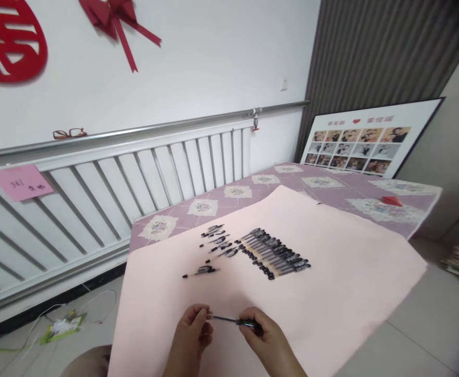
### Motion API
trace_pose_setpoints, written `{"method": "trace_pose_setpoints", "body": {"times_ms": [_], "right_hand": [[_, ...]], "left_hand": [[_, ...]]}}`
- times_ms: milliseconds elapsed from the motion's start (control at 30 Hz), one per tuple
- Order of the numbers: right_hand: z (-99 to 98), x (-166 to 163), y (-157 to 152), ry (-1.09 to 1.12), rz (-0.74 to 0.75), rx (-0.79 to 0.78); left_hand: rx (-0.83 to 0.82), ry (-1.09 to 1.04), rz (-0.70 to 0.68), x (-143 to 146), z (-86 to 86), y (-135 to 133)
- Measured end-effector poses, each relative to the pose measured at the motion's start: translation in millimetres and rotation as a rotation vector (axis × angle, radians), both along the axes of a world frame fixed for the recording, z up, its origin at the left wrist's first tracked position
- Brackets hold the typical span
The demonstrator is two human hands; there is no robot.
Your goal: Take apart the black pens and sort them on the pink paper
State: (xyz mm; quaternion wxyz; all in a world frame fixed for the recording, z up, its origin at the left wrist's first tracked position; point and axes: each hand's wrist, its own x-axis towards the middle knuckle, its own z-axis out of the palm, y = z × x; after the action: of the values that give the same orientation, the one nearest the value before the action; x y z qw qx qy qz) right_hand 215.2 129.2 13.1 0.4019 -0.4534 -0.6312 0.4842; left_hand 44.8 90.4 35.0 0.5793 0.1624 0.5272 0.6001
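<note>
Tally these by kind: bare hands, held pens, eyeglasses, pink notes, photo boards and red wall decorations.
Bare hands: 2, left hand and right hand
Pen held between them: 1
Eyeglasses: 1 pair
Pink note: 1
Photo board: 1
Red wall decorations: 2, double-happiness sign and ribbon bow
Total: 8

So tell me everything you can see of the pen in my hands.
The pen looks slim and plastic: a narrow dark shaft, then a thicker, glossy black part. It slants slightly down to the right, over the pink sheet. The left hand pinches the thin end; the right hand grips the black part.
</note>
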Motion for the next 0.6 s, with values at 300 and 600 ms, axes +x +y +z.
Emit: {"method": "trace_pose_setpoints", "body": {"times_ms": [300,600], "right_hand": [[-11.2,2,11,0.449,-0.109,-0.273],[4.2,32,26,0.49,-0.325,-0.254]], "left_hand": [[0.032,0.431,-0.255,13,-22.9,1],[0.182,0.768,-0.224,18,-39.6,-6]]}}
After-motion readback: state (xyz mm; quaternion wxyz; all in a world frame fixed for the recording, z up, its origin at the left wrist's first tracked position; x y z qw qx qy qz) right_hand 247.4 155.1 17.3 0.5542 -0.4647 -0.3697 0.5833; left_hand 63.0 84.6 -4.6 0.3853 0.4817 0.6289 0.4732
